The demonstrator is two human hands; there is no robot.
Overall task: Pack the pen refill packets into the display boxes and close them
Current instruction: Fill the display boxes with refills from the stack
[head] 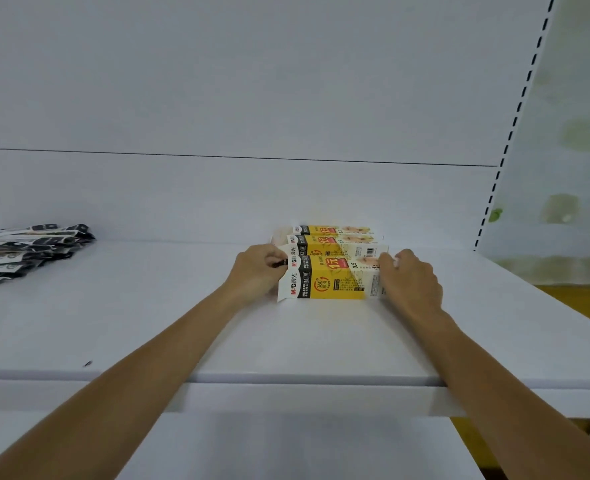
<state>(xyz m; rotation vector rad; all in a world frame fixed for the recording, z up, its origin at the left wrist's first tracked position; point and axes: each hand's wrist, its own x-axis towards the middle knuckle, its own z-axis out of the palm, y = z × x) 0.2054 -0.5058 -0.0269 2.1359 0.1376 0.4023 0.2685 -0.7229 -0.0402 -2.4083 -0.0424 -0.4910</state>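
Note:
A yellow, black and white display box (331,282) lies on its side on the white shelf (321,344). My left hand (257,271) grips its left end, fingers curled at the open flap where dark packet ends show. My right hand (409,280) holds the box's right end with curled fingers. Two or three more boxes of the same kind (335,239) lie right behind it, against the back panel. A pile of pen refill packets (27,252) with black and white headers lies at the far left of the shelf.
The shelf's front edge (304,379) runs across below my forearms, with a lower white surface beneath it. A slotted upright (515,126) stands at the right, with a pale wall beyond it.

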